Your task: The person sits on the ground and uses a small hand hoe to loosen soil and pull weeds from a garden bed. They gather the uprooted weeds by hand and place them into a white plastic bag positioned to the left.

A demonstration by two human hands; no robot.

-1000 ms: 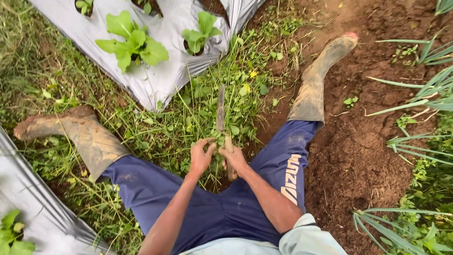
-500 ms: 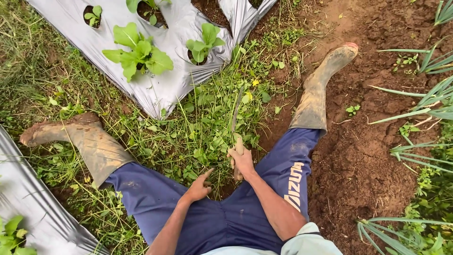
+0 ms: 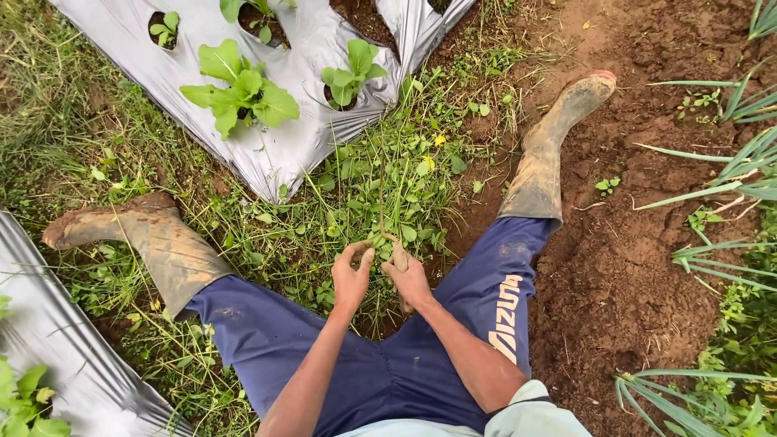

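Both hands meet low in the weeds between the knees

Left hand point(image 3: 352, 279) and right hand point(image 3: 407, 279) sit close together, almost touching, down in a patch of leafy weeds point(image 3: 388, 190). The left hand's fingers curl around a small tuft of green leaves at its fingertips. The right hand is closed around a short, mud-coloured handle point(image 3: 400, 260) – it looks like a tool, but what lies beyond the grip is lost among the stems, so its kind cannot be told. A thin upright stalk point(image 3: 380, 202) rises just ahead of the two hands.

The person sits on the ground with legs spread, in dark blue trousers point(image 3: 275, 332); the hands work in the gap between the thighs. Out to the left of the hands lies a mud-caked boot point(image 3: 137, 235), and ahead to the right a second muddy boot point(image 3: 554, 142) rests on bare brown soil point(image 3: 639, 275).

Beyond the hands, past the weeds, a sheet of grey plastic mulch point(image 3: 267, 158) covers a bed – young leafy seedlings point(image 3: 243, 89) grow through holes in it. Far to the right, long narrow green blades point(image 3: 728, 162) stand along the soil's edge
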